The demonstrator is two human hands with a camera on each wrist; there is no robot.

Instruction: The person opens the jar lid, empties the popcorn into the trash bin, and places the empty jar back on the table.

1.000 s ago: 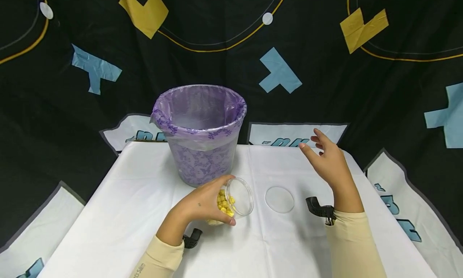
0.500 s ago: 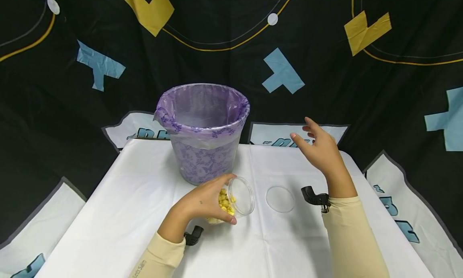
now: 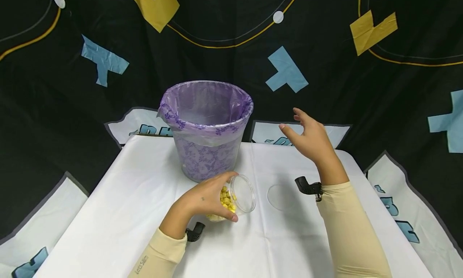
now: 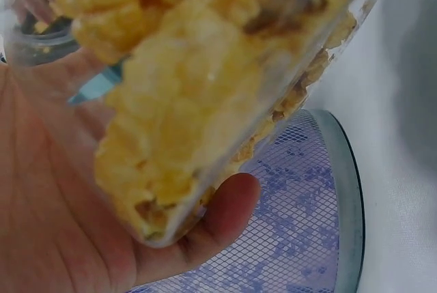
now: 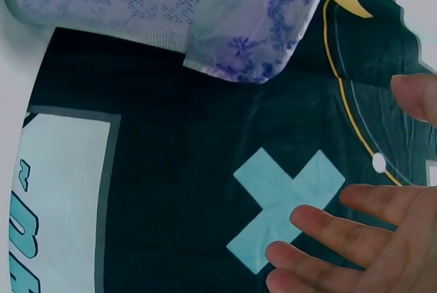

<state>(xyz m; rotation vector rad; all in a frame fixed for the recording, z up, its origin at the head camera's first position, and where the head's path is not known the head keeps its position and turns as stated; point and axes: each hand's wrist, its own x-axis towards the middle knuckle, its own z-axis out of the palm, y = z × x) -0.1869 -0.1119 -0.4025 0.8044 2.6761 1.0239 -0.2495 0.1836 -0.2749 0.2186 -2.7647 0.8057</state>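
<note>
Popcorn (image 3: 226,199) is remaining in the jar (image 3: 243,194) my left hand (image 3: 207,197) is gripping; the lid (image 3: 277,197) is lying off, my right hand (image 3: 310,139) hovering empty.

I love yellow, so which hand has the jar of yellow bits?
The left hand grips the clear jar; the right hand is raised, holding nothing.

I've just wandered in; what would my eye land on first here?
Probably the big purple-patterned bin, lined with a purple bag, standing toward the back of the white table. In front of it, the left grip holds a tilted clear jar of yellow, popcorn-like pieces. The right grip hangs empty in the air, right of the bin.
</note>
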